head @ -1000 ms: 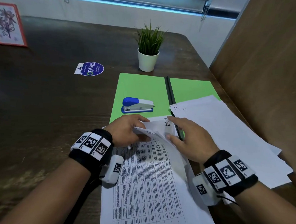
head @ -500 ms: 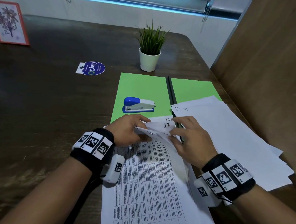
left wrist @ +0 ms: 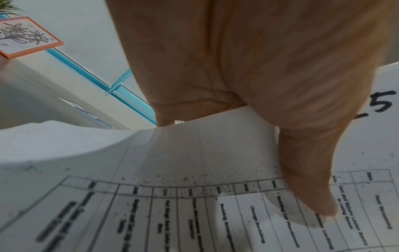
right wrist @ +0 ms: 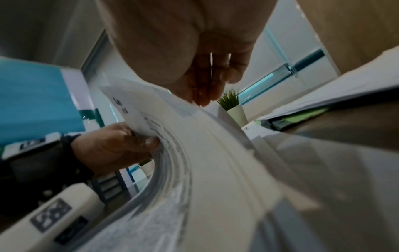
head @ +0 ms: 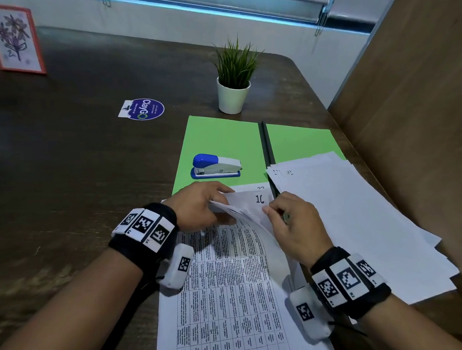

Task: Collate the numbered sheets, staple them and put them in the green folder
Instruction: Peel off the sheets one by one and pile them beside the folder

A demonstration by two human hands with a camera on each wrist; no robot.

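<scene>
A stack of printed numbered sheets [head: 224,282] lies in front of me, its far end over the open green folder [head: 222,140]. My left hand [head: 215,205] grips the bent-up top corners of several sheets, thumb [left wrist: 313,187] on the printed table and fingers underneath. My right hand [head: 270,209] pinches the top edge of the sheets with curled fingertips [right wrist: 200,97], beside a page marked 16 [head: 259,198]. Behind it a corner marked 22 shows. A blue and white stapler [head: 216,166] rests on the folder's left flap.
A second, fanned pile of white sheets [head: 355,221] covers the folder's right flap and the table edge. A potted plant [head: 233,94], a round sticker [head: 143,109] and a framed flower card [head: 14,39] sit farther back. A wooden partition [head: 422,111] rises at the right.
My right hand has flicked through the top corners: the exposed page was 17 half a second ago and is 16 now. Its fingers have curled in. The left hand keeps its grip.
</scene>
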